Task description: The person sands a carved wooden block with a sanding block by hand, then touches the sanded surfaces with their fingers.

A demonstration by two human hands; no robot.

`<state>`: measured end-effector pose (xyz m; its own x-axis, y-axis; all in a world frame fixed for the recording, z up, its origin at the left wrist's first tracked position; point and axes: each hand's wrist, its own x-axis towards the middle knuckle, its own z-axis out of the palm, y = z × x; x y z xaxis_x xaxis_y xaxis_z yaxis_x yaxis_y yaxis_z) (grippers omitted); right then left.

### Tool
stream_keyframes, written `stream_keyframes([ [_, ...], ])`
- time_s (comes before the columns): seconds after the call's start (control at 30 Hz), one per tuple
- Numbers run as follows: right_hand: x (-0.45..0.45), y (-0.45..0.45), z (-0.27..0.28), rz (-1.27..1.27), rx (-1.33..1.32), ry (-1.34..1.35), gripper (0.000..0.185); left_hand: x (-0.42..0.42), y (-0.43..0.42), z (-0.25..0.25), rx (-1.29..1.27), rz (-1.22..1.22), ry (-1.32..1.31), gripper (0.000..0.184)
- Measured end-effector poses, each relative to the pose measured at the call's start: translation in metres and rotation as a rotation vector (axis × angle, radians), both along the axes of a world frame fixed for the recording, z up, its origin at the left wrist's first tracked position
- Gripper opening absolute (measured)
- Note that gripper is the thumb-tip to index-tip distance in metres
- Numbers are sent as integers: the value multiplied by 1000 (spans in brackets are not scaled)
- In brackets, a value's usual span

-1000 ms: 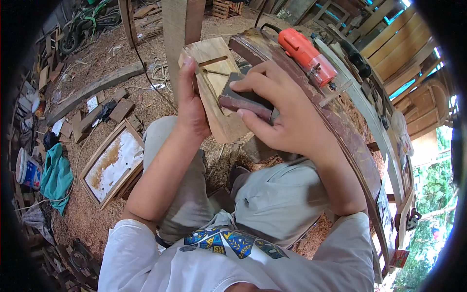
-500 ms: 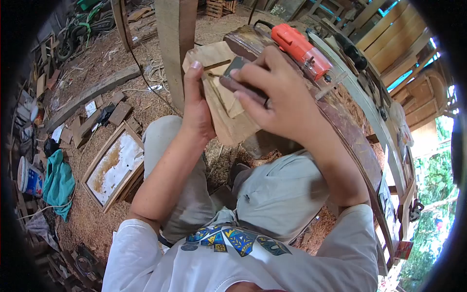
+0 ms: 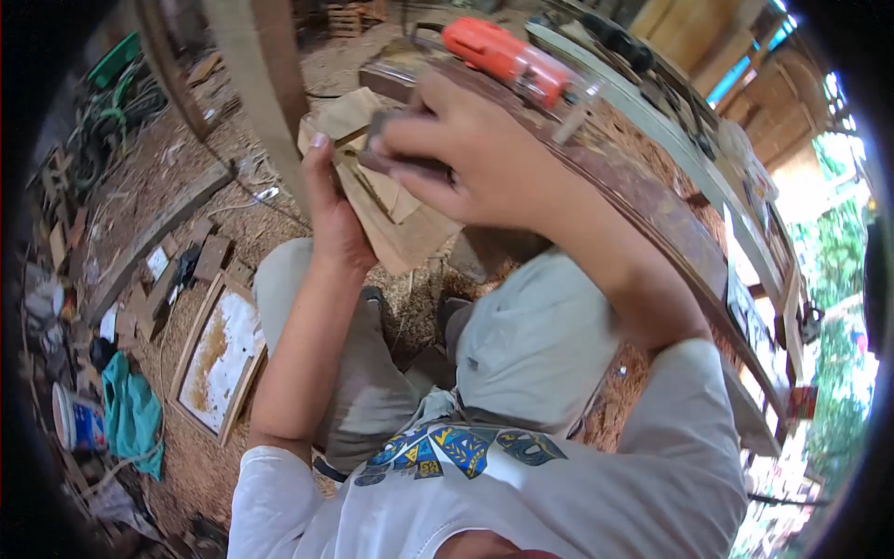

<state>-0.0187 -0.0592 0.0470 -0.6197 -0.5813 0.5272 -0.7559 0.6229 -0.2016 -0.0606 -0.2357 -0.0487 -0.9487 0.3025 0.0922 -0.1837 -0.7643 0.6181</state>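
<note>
My left hand (image 3: 339,222) grips a pale wooden block (image 3: 414,240) from its left side, with the thumb lying along the edge. Recessed slots and grooves are cut into the block's upper face. Over that face, my right hand (image 3: 480,154) pinches a dark, flat piece that looks like folded sandpaper (image 3: 376,140). The motion smears the right fingers a little, and they cover part of the block. Whether the sandpaper touches the wood at this instant I cannot tell.
A worn bench (image 3: 643,200) runs along the right, carrying an orange power tool (image 3: 507,58). A wooden post (image 3: 264,93) rises just beyond the block. On the shaving-covered floor at left lie a wooden frame (image 3: 179,396), a teal cloth (image 3: 132,415) and wood scraps.
The view has shifted, so most of the scene sits differently in it. My right hand and the sandpaper have moved over the block toward its upper right edge. Both hands keep their holds.
</note>
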Motion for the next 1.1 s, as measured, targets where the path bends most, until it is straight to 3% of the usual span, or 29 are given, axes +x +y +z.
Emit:
stream_keyframes([
  [0.13,1,3,-3,-29,-3,33,26,-1,-4,-5,19,-8,-8,72],
  [0.2,6,6,0,56,-14,-180,28,-5,-8,-4,17,46,5,73],
  [0.27,-6,11,-5,88,-27,-161,30,-3,-4,0,-5,12,-3,76],
  [0.33,-11,7,-7,-105,-22,16,29,-1,1,-6,7,18,-36,75],
  [0.37,-4,7,-7,-132,12,-79,29,-2,2,-7,-11,49,-25,75],
  [0.47,2,7,-2,94,-64,-159,32,-8,-6,-7,33,51,-40,78],
  [0.53,-12,11,-6,86,-90,-147,32,-8,-7,-2,41,-4,3,79],
  [0.6,-15,13,-8,-161,-108,-36,30,-5,-5,-4,-14,16,-12,80],
  [0.73,-1,10,4,52,-84,-247,30,-7,-5,-5,37,-25,7,78],
  [0.87,-6,15,1,-77,-39,-39,33,-5,-6,-2,-66,63,23,79],
  [1.0,-1,9,2,86,-94,-222,32,-3,-14,7,-102,93,69,77],
  [1.1,-3,9,-4,-8,-124,-150,33,-4,-16,5,-112,82,88,74],
])
